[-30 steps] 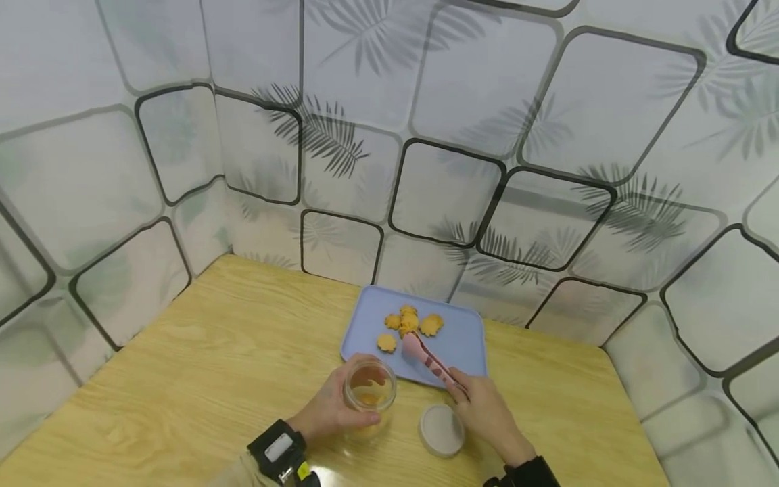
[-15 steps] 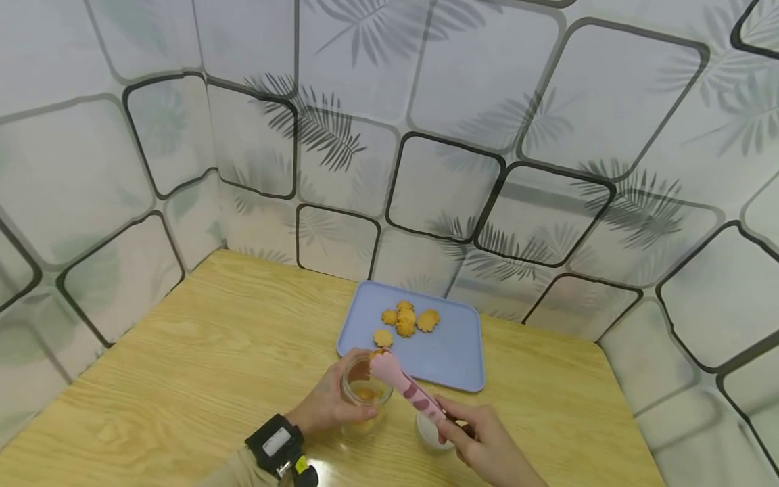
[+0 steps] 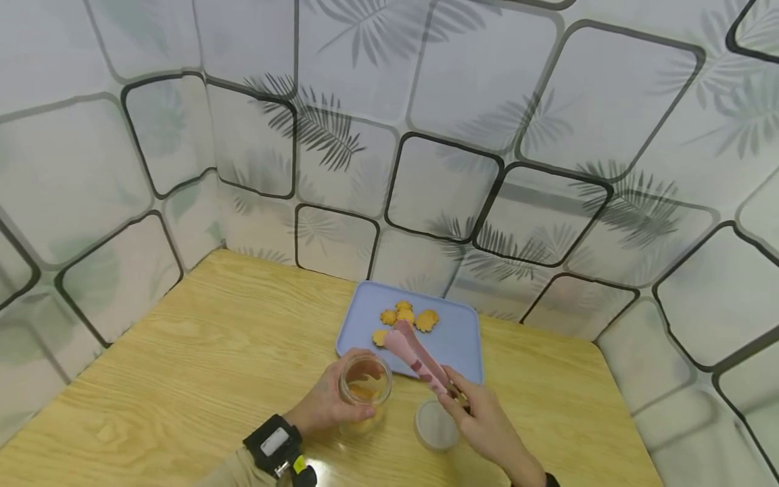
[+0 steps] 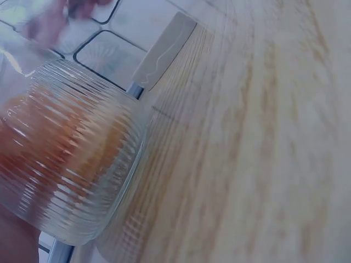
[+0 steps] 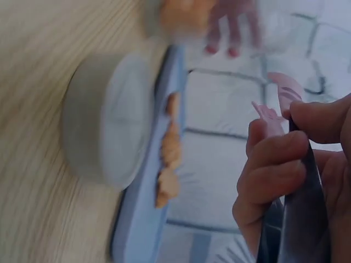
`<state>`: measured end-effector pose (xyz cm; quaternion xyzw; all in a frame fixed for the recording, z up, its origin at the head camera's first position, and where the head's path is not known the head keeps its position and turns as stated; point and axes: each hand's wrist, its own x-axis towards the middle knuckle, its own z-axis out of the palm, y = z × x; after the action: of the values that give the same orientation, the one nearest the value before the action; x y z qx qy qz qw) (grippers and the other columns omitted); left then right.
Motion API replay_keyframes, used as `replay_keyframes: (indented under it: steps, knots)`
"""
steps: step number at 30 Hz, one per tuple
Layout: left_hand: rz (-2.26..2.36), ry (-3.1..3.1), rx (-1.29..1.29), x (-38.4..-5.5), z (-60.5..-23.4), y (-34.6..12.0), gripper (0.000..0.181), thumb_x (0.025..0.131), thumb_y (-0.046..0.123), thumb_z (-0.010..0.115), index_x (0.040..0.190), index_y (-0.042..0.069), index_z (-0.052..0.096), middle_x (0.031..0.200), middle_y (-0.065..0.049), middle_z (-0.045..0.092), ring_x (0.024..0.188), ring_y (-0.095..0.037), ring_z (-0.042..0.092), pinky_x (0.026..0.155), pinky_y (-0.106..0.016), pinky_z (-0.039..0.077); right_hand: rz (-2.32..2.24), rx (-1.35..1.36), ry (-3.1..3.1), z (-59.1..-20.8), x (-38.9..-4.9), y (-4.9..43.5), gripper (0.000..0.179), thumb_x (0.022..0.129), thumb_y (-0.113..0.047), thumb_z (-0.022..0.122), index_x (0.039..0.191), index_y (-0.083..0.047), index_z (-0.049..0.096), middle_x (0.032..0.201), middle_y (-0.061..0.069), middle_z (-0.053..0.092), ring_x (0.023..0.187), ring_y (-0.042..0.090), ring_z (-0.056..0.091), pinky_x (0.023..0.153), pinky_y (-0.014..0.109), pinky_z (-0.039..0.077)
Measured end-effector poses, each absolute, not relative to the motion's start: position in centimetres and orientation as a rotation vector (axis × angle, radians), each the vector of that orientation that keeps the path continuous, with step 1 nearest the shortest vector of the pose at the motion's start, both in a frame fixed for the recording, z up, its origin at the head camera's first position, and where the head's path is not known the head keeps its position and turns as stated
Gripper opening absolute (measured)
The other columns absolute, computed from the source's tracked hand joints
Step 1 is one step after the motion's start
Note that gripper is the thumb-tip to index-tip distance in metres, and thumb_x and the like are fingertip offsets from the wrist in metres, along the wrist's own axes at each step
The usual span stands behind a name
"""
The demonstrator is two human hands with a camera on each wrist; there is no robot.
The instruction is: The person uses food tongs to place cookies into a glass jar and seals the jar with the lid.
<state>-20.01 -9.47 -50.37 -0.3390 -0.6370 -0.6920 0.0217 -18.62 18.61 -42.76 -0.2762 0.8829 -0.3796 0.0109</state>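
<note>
Pick-up step with the tongs, I'd judge. Right hand (image 3: pixel 483 419) has thumb and fingers clamped on the pink tongs (image 3: pixel 420 360) — tips apart over the blue tray (image 3: pixel 456 341), by the scalloped cookies (image 3: pixel 427 320); can't tell if they touch one. Left hand (image 3: pixel 328 400) grips the ribbed glass jar (image 4: pixel 77 164) just off the tray's near left corner, mouth uncovered, some cookie inside. Round lid (image 3: pixel 436 426) sits off the tray's near edge, on the wooden table (image 3: pixel 201 358). Next move likely calls for straddling one cookie on the tray and squeezing lightly — they look crumbly.
</note>
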Motion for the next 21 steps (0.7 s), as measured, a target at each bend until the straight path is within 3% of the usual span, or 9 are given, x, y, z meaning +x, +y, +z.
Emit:
replay_keyframes:
  steps: [3,6,14,21]
  knots:
    - [-2.15,-1.972,-1.042,-20.0,-50.3,-9.4,0.067,0.072,0.008,0.079,0.13,0.008,0.047,0.119,-0.024,0.058,0.109,-0.042,0.051,0.094,-0.066,0.038,-0.891,-0.811,2.924,-44.4,-20.8,17.9,0.045,0.096,-0.017,0.06,0.135,0.002,0.051,0.09,0.003,0.068,0.071,0.007,0.057,0.054,0.022,0.049]
    - [-2.153,-1.964,-1.05,-20.0,-50.2,-9.4,0.068,0.071,0.007,0.079,0.13,0.005,0.046,0.119,-0.024,0.059,0.109,-0.042,0.051,0.094,-0.067,0.038,-0.643,-0.82,2.989,-45.5,-22.7,16.8,0.045,0.096,-0.02,0.059,0.135,0.001,0.052,0.08,-0.001,0.063,0.063,0.009,0.053,0.053,0.027,0.045]
    - [-2.189,-1.954,-1.052,-20.0,-50.3,-9.3,0.069,0.072,0.004,0.079,0.131,-0.004,0.043,0.12,-0.026,0.057,0.111,-0.045,0.05,0.096,-0.066,0.037,-0.482,-0.807,3.082,-46.5,-24.3,15.2,0.042,0.094,-0.02,0.058,0.131,0.0,0.056,0.099,0.016,0.069,0.087,0.029,0.065,0.072,0.048,0.056]
    - [-2.198,-1.932,-1.034,-19.9,-50.1,-9.3,0.068,0.07,0.002,0.08,0.129,0.001,0.047,0.119,-0.025,0.058,0.11,-0.044,0.051,0.096,-0.064,0.039,-0.635,-0.875,3.091,-46.2,-23.7,16.1,0.032,0.093,-0.009,0.06,0.122,0.002,0.063,0.088,0.012,0.071,0.069,0.016,0.061,0.057,0.035,0.052]
